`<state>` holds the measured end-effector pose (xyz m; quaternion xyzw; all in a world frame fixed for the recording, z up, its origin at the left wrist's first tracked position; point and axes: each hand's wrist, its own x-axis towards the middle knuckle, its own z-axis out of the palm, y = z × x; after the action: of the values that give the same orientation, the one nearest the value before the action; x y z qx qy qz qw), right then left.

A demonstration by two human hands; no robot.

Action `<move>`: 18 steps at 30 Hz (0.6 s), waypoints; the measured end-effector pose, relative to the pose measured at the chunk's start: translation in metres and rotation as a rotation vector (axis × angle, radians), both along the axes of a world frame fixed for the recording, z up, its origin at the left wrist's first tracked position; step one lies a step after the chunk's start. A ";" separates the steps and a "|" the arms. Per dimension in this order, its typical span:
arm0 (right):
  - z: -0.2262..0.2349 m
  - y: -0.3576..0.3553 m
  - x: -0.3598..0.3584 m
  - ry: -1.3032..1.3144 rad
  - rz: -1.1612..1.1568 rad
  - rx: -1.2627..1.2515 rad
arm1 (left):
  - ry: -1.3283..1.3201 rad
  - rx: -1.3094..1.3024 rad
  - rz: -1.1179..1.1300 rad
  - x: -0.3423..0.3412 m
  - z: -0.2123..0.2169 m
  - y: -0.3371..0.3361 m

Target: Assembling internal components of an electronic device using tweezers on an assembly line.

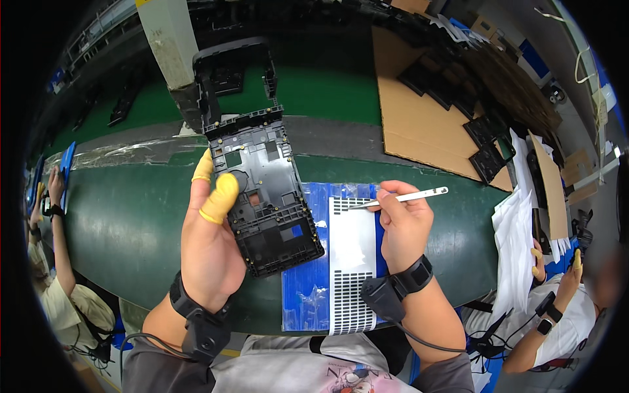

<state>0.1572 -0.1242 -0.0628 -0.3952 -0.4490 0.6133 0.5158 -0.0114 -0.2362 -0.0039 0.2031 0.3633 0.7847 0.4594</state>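
**Black frame held up in the left hand, white tool pinched in the right**

The left hand (211,242) wraps the left edge of a black plastic frame (265,196), its grip closed on the part: the thumb and a finger, both in yellow finger cots (221,196), press against the frame's face and rim. The frame is lifted off the counter (124,216) and tilted with its ribbed inner side toward the person, likely so that its recesses and small brass-coloured inserts can be seen from above. Its upper end is an open rectangular loop that reaches toward the far edge of the counter.

The right hand (404,226) pinches a slim white pen-like tool (409,196) between thumb and fingers, held nearly level with its tip pointing left, toward the frame but apart from it. That hand hovers over a white perforated sheet (352,255), which lies on a blue film-wrapped panel (304,288) on the green counter, just right of the frame.

Each wrist carries a black band with a cable.

Farther out, a cardboard sheet (419,124) with more black frames lies at the upper right, and white papers (517,242) hang over the counter's right edge. 2 other people sit nearby, one at the far left and one at the lower right, the latter's fingers also in yellow cots. Nothing lies between the tool's tip and the frame.
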 end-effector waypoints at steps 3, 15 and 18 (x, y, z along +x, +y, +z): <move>-0.005 0.001 0.003 0.018 0.013 0.009 | -0.138 -0.094 -0.084 -0.008 -0.008 0.002; -0.006 0.003 0.004 0.032 0.032 0.017 | 0.016 -0.206 -0.115 0.006 -0.011 0.002; -0.006 0.003 0.002 0.017 0.032 0.015 | -0.069 -0.157 -0.097 0.009 -0.008 0.004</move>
<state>0.1593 -0.1215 -0.0690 -0.3788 -0.4553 0.6217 0.5126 -0.0019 -0.2327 -0.0120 0.1567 0.3973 0.7371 0.5237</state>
